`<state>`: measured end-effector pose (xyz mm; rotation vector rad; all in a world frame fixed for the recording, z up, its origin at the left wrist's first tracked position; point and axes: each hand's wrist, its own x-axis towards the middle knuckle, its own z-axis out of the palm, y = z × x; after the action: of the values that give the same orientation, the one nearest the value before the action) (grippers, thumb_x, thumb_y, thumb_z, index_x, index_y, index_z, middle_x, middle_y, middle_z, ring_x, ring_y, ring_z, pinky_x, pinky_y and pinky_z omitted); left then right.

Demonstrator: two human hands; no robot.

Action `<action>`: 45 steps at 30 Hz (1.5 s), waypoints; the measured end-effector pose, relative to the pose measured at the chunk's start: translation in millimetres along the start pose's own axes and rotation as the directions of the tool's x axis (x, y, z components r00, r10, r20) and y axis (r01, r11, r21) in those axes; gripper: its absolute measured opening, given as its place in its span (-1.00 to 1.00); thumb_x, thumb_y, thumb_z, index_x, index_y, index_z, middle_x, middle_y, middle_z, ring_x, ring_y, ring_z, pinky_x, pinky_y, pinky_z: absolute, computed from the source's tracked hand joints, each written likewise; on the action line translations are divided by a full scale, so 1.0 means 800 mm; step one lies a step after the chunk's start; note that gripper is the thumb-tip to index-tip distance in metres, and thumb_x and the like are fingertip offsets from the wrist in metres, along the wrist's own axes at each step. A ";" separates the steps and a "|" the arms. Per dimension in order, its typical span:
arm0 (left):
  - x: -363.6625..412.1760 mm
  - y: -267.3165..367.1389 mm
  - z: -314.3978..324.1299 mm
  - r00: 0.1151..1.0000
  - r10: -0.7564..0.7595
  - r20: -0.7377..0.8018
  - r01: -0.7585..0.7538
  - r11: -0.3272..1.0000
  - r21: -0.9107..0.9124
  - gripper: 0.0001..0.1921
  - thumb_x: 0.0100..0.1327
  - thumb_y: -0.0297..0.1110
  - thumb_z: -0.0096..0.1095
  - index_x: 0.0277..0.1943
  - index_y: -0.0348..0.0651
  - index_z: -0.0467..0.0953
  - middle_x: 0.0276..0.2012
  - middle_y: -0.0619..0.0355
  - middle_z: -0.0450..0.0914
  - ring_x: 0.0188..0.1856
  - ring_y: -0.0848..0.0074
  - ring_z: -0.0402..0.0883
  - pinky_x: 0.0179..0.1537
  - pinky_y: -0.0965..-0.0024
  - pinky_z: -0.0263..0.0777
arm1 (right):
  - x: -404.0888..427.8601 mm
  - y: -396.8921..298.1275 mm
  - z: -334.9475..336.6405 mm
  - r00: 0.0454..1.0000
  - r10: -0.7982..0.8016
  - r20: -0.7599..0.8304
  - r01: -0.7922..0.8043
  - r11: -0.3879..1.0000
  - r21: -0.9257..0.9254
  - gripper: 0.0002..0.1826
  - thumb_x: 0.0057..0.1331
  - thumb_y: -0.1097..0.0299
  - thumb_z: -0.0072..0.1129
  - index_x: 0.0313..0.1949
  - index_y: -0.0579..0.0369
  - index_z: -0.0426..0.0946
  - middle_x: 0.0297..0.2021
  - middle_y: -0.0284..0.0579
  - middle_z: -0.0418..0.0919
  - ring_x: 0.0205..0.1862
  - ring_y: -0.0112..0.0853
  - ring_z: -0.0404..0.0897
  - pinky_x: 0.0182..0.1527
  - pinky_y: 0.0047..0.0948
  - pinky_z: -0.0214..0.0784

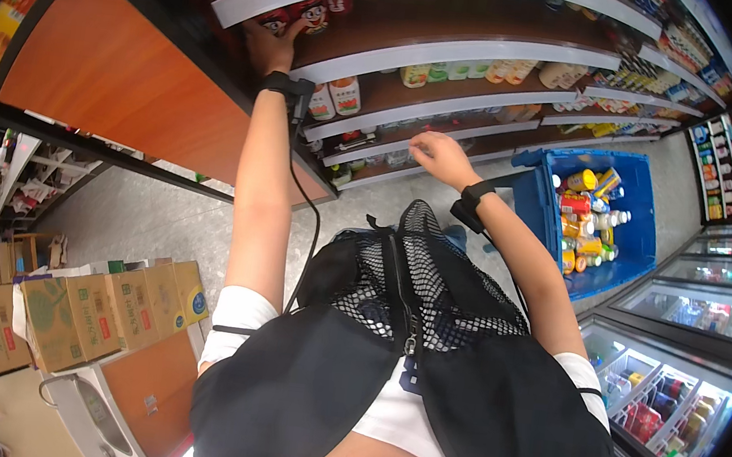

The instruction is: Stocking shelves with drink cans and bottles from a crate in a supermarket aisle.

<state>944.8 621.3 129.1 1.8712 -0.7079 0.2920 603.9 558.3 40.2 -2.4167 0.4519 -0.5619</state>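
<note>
My left hand (270, 48) reaches onto an upper shelf at the far left end. Its thumb and fingers lie around a dark red package (272, 20) with a cartoon face; part of the fingers is in shadow. A second such package (312, 16) stands right beside it. My right hand (442, 158) hangs in front of the lower shelves with its fingers curled in and nothing visible in it. White cartons with red print (344, 95) stand one shelf down, close to my left wrist. Both wrists wear black straps with small devices.
A blue plastic crate (645, 213) of bottles and cans stands on my right. Refrigerated cases (671, 344) line the right side. An orange wooden panel (132, 80) closes the shelf's left end. Cardboard boxes (113, 308) and a sink (91, 410) are at the lower left.
</note>
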 end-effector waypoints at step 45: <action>-0.396 0.282 0.296 0.096 0.348 0.932 -0.200 0.924 -0.325 -0.75 0.20 -0.36 0.23 -0.08 -0.22 0.56 -0.25 0.02 0.66 -0.18 0.20 0.64 -0.12 0.29 0.48 | -0.277 0.335 -0.241 0.270 0.807 -0.524 -0.688 0.543 0.481 -0.69 0.14 0.33 0.23 -0.15 0.21 0.51 -0.42 -0.02 0.59 -0.42 -0.30 0.57 -0.30 -0.36 0.42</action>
<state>529.6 454.9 43.9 1.5803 -1.9746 -0.9251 272.2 360.3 -51.5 -1.3973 1.7206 -0.9909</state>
